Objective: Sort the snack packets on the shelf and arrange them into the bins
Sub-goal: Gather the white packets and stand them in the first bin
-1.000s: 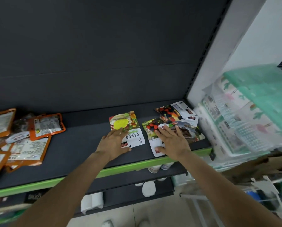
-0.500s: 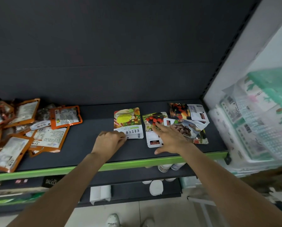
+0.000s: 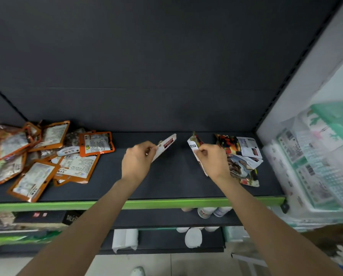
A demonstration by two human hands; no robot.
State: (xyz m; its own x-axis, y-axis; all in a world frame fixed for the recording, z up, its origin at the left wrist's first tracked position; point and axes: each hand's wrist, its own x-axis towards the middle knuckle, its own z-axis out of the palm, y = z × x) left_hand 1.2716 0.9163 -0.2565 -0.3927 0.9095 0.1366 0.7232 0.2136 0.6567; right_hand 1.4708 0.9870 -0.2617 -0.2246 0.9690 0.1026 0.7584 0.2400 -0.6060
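I am seeing my left hand [image 3: 135, 162] pinching a white packet [image 3: 165, 146] by its lower end, tilting it up off the dark shelf [image 3: 166, 184]. My right hand [image 3: 213, 161] is gripping a fruit-print packet [image 3: 194, 145], lifting it on edge beside the left one. More fruit packets [image 3: 241, 158] are lying right of that hand; the orange packets [image 3: 47, 154] are heaping at the shelf's left end.

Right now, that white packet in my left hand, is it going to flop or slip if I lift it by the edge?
The white packet looks fairly stiff: gripped at one end by the left hand, it stands straight off the shelf without drooping. It seems thin and probably light. Its surface looks smooth, so it may slip.
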